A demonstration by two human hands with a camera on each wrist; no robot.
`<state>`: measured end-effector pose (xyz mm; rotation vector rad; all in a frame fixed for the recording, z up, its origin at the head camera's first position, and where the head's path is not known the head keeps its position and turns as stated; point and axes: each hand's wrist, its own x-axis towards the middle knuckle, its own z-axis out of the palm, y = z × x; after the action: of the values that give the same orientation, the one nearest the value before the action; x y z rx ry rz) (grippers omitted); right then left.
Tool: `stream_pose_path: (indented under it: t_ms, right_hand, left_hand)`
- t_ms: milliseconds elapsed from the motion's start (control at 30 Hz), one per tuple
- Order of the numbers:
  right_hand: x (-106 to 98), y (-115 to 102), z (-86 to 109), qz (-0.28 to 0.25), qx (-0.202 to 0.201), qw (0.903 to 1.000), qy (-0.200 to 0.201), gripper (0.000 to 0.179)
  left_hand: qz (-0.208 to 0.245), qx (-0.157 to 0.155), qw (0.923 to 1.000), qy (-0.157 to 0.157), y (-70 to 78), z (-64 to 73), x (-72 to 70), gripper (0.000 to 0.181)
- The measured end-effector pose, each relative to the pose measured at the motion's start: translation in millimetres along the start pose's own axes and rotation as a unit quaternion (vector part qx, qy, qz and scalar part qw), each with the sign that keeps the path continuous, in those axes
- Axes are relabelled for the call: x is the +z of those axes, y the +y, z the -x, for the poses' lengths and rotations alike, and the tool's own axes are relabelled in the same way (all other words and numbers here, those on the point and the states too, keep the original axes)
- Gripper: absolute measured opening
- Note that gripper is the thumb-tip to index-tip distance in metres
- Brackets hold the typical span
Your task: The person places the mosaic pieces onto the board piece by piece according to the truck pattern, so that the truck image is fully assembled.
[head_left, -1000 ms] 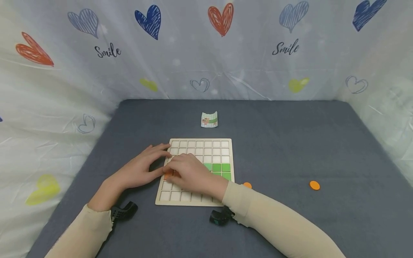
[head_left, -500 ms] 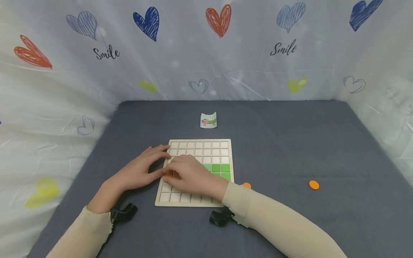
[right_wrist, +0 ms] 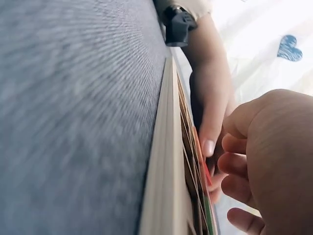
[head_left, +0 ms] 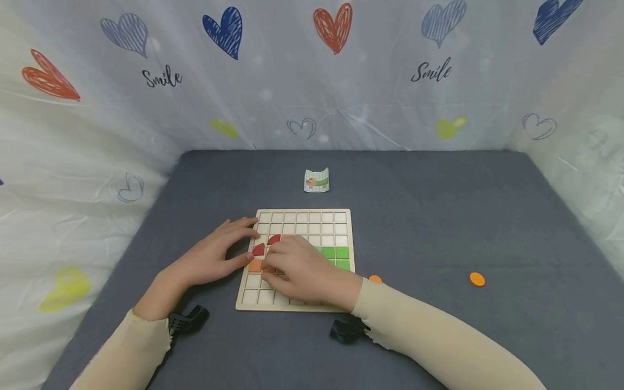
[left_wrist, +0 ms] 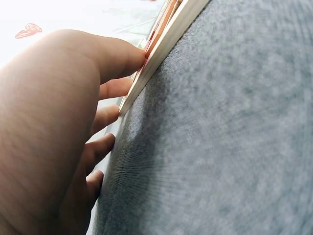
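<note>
A pale wooden grid board (head_left: 346, 222) lies on the table, its cells mostly white. Red curved-edge tiles (head_left: 258, 249) and an orange square tile (head_left: 255, 266) sit at its left side, with green square tiles (head_left: 343, 253) at its right. My left hand (head_left: 209, 254) rests along the board's left edge, thumb touching it beside the red and orange tiles. Over the middle of the board is my right hand (head_left: 304, 268), its fingers loosely bent. The right wrist view shows the right hand's fingers (right_wrist: 234, 164) above the board with no tile visible in them. Cells beneath this hand are hidden.
A small curled picture card (head_left: 317, 181) stands behind the board. One orange round piece (head_left: 476, 279) lies off to the right. Another orange piece (head_left: 375, 279) is partly covered by the right sleeve. A printed curtain (head_left: 273, 81) hangs behind the table.
My right hand has moved rightward from the board's left side, uncovering the red tiles and the orange square tile. My left hand stays at the board's left edge.
</note>
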<state>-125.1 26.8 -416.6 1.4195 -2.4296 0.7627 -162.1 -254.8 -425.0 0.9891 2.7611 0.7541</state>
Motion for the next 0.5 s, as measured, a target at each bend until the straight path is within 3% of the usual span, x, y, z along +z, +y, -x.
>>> stream_pose_path:
  t_ms: [500]
  right_hand:
    - [-33.9, 22.7, 49.8, 0.028, 0.037, 0.9977, 0.050, 0.004]
  left_hand:
    - [0.005, -0.007, 1.0000, -0.002, -1.9, -1.4, 1.3, 0.046]
